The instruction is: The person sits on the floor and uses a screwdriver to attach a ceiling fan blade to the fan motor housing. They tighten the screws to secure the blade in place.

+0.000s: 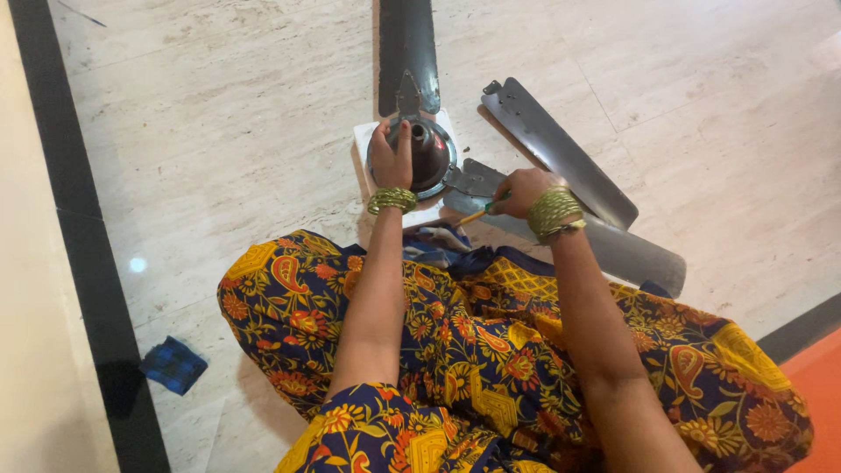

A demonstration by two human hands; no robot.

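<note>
**Two hands on a dismantled ceiling fan lying on a marble floor**

Seen from above, a person sits on a pale marble floor (219, 131), knees draped in dark blue cloth with orange and yellow flowers. Just beyond the knees lies a ceiling fan motor (427, 156), a round, dark grey metal dome resting on a white square pad (365, 134). One dark blade (406, 48) runs straight away from it. A grey blade (631, 254) lies to the right, still joined at its bracket, and a loose grey blade (556, 149) lies across it.

The left hand (392, 158) is cupped over the motor's left side, fingers curled around the dome. The right hand (521, 191) is closed around a screwdriver with a yellow and green handle (477, 213), beside the blade bracket. Both wrists wear stacked gold bangles.

A small folded blue cloth (174, 364) lies well apart, on the floor at lower left.
</note>
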